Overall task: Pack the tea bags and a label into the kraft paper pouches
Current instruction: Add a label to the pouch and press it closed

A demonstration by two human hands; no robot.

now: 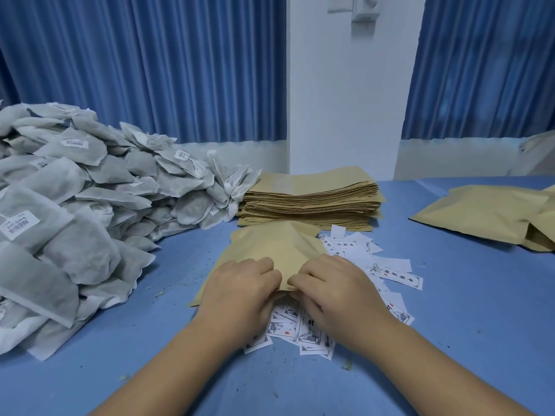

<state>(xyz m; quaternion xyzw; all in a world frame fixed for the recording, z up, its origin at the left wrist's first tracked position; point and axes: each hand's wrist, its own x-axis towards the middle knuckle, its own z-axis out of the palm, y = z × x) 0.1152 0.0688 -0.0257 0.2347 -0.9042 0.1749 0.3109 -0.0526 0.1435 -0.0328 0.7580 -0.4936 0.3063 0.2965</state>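
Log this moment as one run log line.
left hand: pinches kraft pouch edge | right hand: pinches same edge | tea bags: piled left | labels: scattered under and beside pouch | pouch stack: behind

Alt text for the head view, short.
Left hand and right hand pinch the near edge of a kraft paper pouch over scattered labels on a blue table. Tea bags heaped left; stack of pouches behind.

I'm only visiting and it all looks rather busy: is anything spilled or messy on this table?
Yes, slightly. Small greenish crumbs lie scattered over the blue table, likely dust from the tea bags. The labels lie in a loose, criss-cross heap, partly under the pouch that the left hand and right hand pinch, rather than stacked.
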